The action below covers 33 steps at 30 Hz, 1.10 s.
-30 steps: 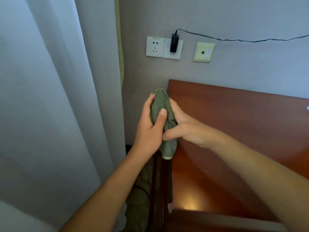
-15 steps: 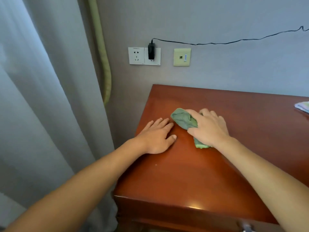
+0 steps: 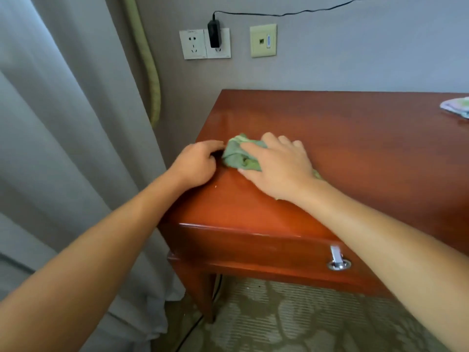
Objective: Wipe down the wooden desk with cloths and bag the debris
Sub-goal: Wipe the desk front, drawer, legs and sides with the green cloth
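The reddish wooden desk point(image 3: 342, 128) fills the right half of the view. A crumpled green cloth point(image 3: 236, 154) lies near its left edge. My right hand point(image 3: 276, 166) presses down on the cloth with fingers spread flat. Just left of the cloth, at the desk's left edge, my left hand point(image 3: 196, 163) rests on the top with its fingers curled under, fingertips close to the cloth. Nothing shows inside that hand. A tiny pale crumb point(image 3: 215, 186) sits on the wood just in front of the left hand.
A second, pale cloth point(image 3: 456, 107) lies at the desk's far right. A drawer with a metal pull point(image 3: 338, 260) faces me. Grey curtain point(image 3: 63, 123) hangs to the left. Wall sockets with a black charger point(image 3: 214, 34) are above. Patterned carpet point(image 3: 304, 316) lies below.
The cloth went from held upright between both hands to lying on the desk under my right hand, then slid left toward the edge. My left hand went from flat to curled.
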Available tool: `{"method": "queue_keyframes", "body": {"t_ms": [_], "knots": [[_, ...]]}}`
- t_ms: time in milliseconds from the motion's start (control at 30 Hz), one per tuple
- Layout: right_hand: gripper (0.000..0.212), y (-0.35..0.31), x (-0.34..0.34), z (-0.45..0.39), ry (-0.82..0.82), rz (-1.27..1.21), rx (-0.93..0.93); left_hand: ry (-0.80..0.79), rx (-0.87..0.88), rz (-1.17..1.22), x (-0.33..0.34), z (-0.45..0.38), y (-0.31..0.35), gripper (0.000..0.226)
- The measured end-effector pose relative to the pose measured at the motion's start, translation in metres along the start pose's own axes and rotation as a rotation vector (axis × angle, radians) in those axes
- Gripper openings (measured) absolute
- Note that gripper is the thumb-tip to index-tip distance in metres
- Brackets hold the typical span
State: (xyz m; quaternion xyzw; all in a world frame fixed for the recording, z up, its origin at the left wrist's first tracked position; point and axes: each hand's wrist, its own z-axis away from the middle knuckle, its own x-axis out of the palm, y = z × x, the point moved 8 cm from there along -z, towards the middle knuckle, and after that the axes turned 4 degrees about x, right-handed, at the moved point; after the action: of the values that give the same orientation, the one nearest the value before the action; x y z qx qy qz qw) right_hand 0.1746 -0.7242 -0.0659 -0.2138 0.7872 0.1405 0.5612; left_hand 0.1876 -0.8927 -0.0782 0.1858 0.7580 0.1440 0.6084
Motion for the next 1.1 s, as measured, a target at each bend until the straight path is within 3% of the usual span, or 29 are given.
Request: {"method": "queue_keyframes", "body": {"t_ms": [133,267,367,467,567,633,700,867,1100], "knots": [[0.058,-0.060,-0.015,0.053,0.045,-0.071,-0.141,-0.015,0.048,0.005,-0.007,0.055,-0.009,0.054],[0.060,-0.054,-0.035,0.116,0.173,-0.076,-0.164,0.001,0.065,-0.165,-0.002,0.106,-0.007,0.051],[0.062,-0.036,-0.036,0.174,0.303,-0.090,-0.164,0.180,0.141,-0.295,0.006,0.152,0.001,0.068],[0.068,-0.010,-0.015,0.233,0.351,-0.072,-0.071,0.370,0.177,-0.417,0.020,0.194,0.012,0.064],[0.072,0.023,0.035,0.283,0.328,-0.148,0.087,0.436,0.223,-0.416,0.062,0.235,0.033,0.068],[0.071,0.044,0.081,0.312,0.256,-0.215,0.198,0.363,0.342,-0.368,0.120,0.258,0.044,0.063],[0.069,0.060,0.129,0.341,0.181,-0.253,0.281,0.173,0.376,-0.323,0.196,0.273,0.042,0.061],[0.067,0.087,0.236,0.399,0.054,-0.264,0.410,-0.171,0.240,-0.280,0.364,0.298,0.018,0.069],[0.064,0.124,0.343,0.405,-0.025,-0.381,0.563,-0.351,0.113,-0.271,0.500,0.281,-0.028,0.072]]}}
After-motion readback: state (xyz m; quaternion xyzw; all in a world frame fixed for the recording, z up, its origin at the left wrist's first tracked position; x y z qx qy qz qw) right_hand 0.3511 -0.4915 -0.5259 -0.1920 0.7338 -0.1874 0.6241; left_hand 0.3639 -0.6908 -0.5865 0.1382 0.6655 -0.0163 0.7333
